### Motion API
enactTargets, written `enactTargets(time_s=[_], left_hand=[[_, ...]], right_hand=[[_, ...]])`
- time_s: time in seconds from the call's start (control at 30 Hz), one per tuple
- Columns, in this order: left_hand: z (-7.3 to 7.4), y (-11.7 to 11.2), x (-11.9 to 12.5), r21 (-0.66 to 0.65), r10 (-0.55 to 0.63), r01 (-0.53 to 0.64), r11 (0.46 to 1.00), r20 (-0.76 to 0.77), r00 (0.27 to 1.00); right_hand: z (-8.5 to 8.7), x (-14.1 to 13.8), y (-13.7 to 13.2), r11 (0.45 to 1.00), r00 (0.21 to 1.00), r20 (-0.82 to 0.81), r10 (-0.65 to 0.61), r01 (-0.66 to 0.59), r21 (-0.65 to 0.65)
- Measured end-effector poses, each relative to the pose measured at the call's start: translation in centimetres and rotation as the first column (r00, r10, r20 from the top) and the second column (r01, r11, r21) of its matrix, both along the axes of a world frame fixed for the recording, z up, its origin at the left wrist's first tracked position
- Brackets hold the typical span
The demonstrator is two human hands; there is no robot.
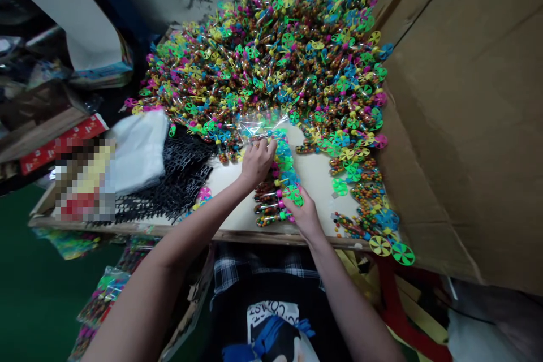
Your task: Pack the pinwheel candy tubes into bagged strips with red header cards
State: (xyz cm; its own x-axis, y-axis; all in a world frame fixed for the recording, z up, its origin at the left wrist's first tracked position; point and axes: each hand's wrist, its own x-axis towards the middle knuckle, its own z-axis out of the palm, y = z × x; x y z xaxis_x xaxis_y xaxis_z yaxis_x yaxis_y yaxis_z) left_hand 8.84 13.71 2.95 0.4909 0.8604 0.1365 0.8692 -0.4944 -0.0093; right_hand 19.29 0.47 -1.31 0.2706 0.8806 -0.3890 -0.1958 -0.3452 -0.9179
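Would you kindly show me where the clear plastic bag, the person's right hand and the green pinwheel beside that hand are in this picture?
Clear plastic bag (258,123): head view, on its shiny upper part.
Right hand (306,215): head view, on the back of the hand.
Green pinwheel (293,195): head view, on its blades.

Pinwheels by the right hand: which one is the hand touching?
The green pinwheel at the fingertips of the right hand. The blue pinwheels just beyond it sit clear of that hand.
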Motion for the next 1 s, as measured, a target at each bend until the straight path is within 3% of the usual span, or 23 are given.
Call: enactTargets(time_s=[0.1, 0.23, 0.37, 0.47, 0.53, 0.7, 0.83, 1.0], left_hand=[[0.4, 1.1, 0.9, -0.028, -0.017, 0.018, 0.999, 0.041, 0.999], [1.1, 2.2, 1.9, -0.181, 0.138, -0.104, 0.978, 0.188, 0.972], [1.7, 2.8, 2.9, -0.28, 0.244, -0.145, 0.949, 0.361, 0.9], [2.1, 2.4, 3.6, -0.23, 0.223, -0.143, 0.963, 0.373, 0.901], [2.3, 1.7, 3.9, -0.131, 0.113, -0.074, 0.989, 0.322, 0.94], [2.2, -0.9, 2.7, -0.048, -0.166, 0.174, 0.984, 0.14, 0.976], [1.4, -2.7, 1.3, -0.124, -0.199, 0.2, 0.972, 0.025, 0.98], [1.4, -4.1, 1.3, -0.236, -0.18, 0.188, 0.953, 0.054, 0.982]], right_hand=[[0.1, 0.0, -0.1, 1.0, 0.998, 0.051, 0.029, -0.029, 0.009], [0.5, 0.0, -0.2, 0.999, 0.987, 0.157, 0.04, -0.039, -0.008], [1.1, -0.4, -0.2, 0.999, 0.962, 0.274, 0.004, -0.018, 0.047], [1.3, -0.8, -0.1, 0.995, 0.954, 0.297, -0.035, 0.007, 0.096], [1.2, -0.9, 0.0, 0.995, 0.957, 0.282, -0.059, 0.034, 0.093], [0.6, -0.5, 0.9, 0.993, 0.99, 0.077, -0.12, 0.118, 0.028], [0.8, -0.5, 1.7, 0.97, 0.955, -0.196, -0.221, 0.237, 0.061], [0.7, -0.4, 2.4, 0.96, 0.907, -0.325, -0.267, 0.281, -0.006]])
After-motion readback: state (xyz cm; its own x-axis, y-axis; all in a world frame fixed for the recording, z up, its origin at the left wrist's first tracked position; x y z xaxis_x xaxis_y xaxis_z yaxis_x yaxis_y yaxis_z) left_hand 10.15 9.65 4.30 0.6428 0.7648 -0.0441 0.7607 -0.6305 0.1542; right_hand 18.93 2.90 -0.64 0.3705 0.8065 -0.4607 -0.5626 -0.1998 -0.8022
